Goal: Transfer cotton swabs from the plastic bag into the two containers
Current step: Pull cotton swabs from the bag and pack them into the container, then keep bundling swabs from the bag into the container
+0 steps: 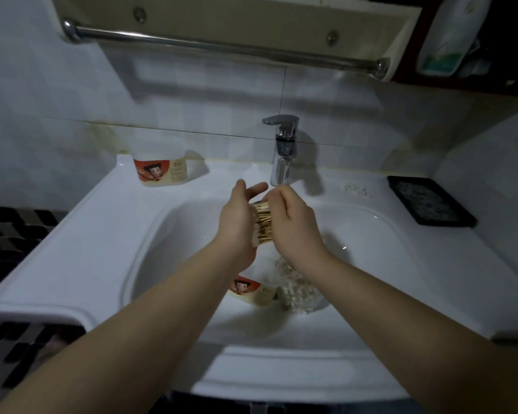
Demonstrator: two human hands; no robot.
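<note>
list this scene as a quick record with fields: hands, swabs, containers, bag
left hand: fingers straight, palm against the cotton tips of the swab bundle
right hand: curled round the swab bundle
counter container: upright at back left, by the wall
basin container: in the sink, partly hidden by the left wrist
plastic bag: in the sink beside the basin container, swabs inside
faucet: just behind the hands

Left hand (237,225) straight-fingered, right hand (295,227) curled, side by side.
</note>
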